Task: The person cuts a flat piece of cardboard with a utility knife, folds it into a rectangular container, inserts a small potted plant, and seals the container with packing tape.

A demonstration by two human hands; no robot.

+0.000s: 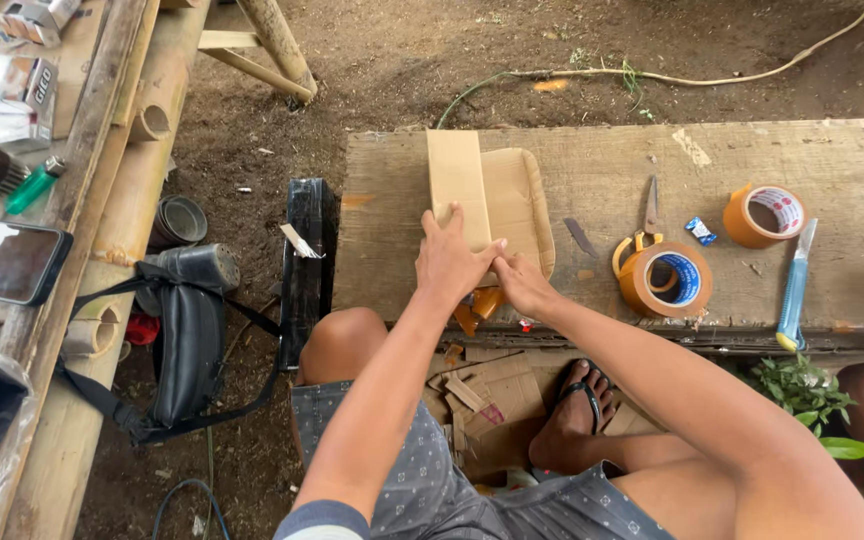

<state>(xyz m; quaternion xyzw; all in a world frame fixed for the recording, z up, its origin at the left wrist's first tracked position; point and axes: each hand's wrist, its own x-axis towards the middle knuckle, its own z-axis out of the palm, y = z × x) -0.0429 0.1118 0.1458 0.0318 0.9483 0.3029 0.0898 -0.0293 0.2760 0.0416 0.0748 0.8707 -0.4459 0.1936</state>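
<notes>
Head view, near to far. Knees and patterned shorts at bottom; a sandalled foot [577, 415] rests on cardboard scraps [487, 395] on the ground. Black bag [187, 335] lies on the dirt to the left, beside a bamboo bench [102, 300] carrying a phone [7, 260] and a green lighter [32, 187]. Left hand [449, 262]: fingers together, flat, pressing down on a folded cardboard piece [487, 195] at the near edge of a plank [612, 170]. Right hand [524, 283]: touching the left, fingers curled at the cardboard's near corner; whether it pinches anything cannot be told. Orange item [482, 305] just beneath both hands, partly hidden. On the plank to the right: brown tape roll [664, 280] touching yellow-handled scissors [642, 235], a second tape roll [764, 215], blue cutter [794, 290] near the edge. Beyond the plank: bare dirt, a cord [712, 75].
</notes>
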